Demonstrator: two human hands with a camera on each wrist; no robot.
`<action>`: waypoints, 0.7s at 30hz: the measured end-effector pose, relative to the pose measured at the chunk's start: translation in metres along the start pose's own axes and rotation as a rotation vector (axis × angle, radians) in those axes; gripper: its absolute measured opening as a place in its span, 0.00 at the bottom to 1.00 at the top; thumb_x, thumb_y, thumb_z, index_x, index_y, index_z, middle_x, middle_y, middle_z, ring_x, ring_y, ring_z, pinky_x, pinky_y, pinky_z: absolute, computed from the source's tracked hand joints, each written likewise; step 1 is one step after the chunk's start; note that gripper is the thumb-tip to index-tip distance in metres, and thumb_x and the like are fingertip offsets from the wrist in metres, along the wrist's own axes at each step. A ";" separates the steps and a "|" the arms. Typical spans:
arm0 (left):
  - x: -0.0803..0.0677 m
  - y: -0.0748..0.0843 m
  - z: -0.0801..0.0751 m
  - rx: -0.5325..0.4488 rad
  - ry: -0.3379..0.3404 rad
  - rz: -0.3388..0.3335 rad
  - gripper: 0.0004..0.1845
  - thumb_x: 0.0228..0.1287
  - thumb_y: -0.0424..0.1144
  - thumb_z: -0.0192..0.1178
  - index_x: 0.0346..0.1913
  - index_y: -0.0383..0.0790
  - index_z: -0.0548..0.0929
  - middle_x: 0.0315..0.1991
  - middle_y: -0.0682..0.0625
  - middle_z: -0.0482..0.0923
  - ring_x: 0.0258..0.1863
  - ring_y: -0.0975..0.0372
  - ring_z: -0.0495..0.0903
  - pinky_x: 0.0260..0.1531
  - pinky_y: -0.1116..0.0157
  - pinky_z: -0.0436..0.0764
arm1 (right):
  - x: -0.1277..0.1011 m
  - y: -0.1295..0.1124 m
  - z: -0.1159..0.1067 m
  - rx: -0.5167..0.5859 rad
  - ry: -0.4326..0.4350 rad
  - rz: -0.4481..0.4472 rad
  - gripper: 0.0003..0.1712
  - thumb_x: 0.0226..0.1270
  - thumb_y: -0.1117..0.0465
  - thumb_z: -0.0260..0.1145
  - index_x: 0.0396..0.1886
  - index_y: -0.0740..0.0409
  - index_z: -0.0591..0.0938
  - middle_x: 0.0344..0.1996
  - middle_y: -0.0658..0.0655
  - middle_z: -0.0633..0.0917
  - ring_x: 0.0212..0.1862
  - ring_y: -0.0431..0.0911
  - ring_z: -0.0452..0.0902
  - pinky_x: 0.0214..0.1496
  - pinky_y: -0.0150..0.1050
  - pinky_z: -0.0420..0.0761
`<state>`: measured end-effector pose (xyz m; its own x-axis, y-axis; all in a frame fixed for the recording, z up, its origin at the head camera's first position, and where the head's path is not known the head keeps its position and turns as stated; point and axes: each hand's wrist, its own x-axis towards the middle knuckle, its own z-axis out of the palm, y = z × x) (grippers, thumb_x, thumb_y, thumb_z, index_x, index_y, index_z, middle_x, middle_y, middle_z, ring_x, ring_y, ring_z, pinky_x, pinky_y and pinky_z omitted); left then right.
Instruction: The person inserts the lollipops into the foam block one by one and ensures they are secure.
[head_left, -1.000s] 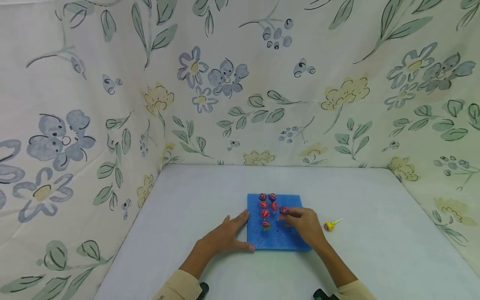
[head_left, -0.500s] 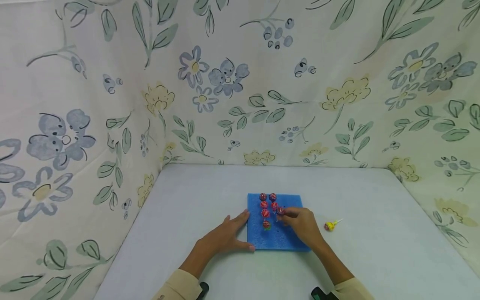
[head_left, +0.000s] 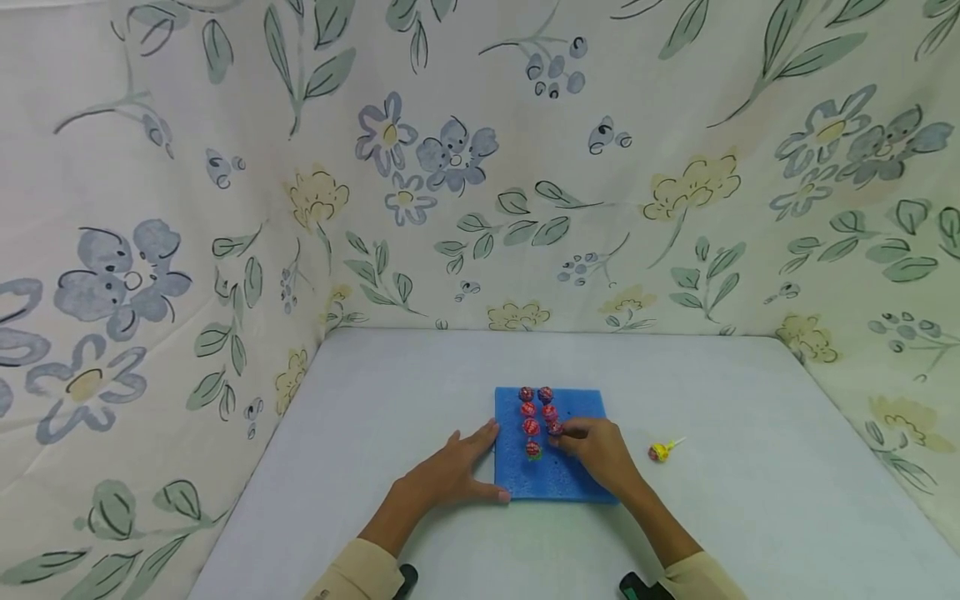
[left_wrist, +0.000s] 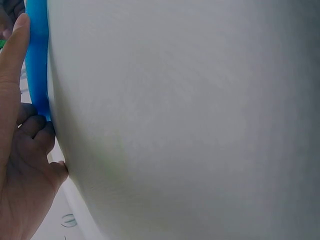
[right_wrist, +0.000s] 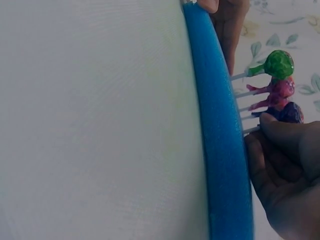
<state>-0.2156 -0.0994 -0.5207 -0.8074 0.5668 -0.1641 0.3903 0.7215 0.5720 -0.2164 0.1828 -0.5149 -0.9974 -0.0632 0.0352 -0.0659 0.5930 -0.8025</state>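
Right hand [head_left: 600, 454]: fingers [right_wrist: 280, 131] pinch a wrapped lollipop [head_left: 556, 428] at its head, stick pointing down into the blue foam block [head_left: 577, 479], likely so it stands like the rest. It sits right of the block's centre, third in the second column. Left hand [head_left: 450, 475]: fingers straight and relaxed, flat on the tabletop [head_left: 390, 392], thumb [left_wrist: 12, 75] and fingertips against the block's left edge, apparently bracing it against sliding. Six more lollipops [head_left: 530, 418] stand upright in the block's far-left part, sticks sunk in holes. One yellow lollipop [head_left: 660, 452] lies loose, right of the block. Floral cloth [head_left: 480, 167] walls in the tabletop.
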 end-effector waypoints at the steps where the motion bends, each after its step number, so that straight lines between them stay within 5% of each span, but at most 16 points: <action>1: 0.000 0.000 0.000 0.000 0.000 -0.003 0.62 0.59 0.71 0.71 0.87 0.46 0.52 0.87 0.53 0.47 0.86 0.55 0.51 0.83 0.41 0.48 | 0.000 0.000 0.000 -0.002 0.000 0.001 0.04 0.69 0.62 0.76 0.40 0.57 0.93 0.39 0.53 0.93 0.39 0.43 0.84 0.43 0.36 0.87; 11: 0.000 0.003 0.000 -0.012 -0.008 -0.028 0.62 0.58 0.71 0.71 0.87 0.48 0.52 0.87 0.54 0.47 0.86 0.54 0.50 0.83 0.40 0.50 | -0.003 0.002 -0.002 -0.031 0.008 -0.009 0.08 0.68 0.59 0.77 0.43 0.57 0.93 0.44 0.53 0.93 0.52 0.50 0.85 0.61 0.57 0.86; 21: -0.001 0.004 -0.001 -0.014 -0.001 -0.031 0.63 0.58 0.70 0.72 0.87 0.47 0.52 0.87 0.54 0.48 0.86 0.53 0.50 0.82 0.39 0.51 | -0.012 0.012 -0.020 0.001 0.005 0.000 0.11 0.69 0.54 0.78 0.47 0.49 0.93 0.46 0.49 0.93 0.58 0.51 0.86 0.63 0.55 0.85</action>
<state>-0.2132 -0.0976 -0.5173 -0.8186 0.5443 -0.1830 0.3586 0.7334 0.5775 -0.2054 0.2062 -0.5132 -0.9975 -0.0590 0.0378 -0.0654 0.5921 -0.8032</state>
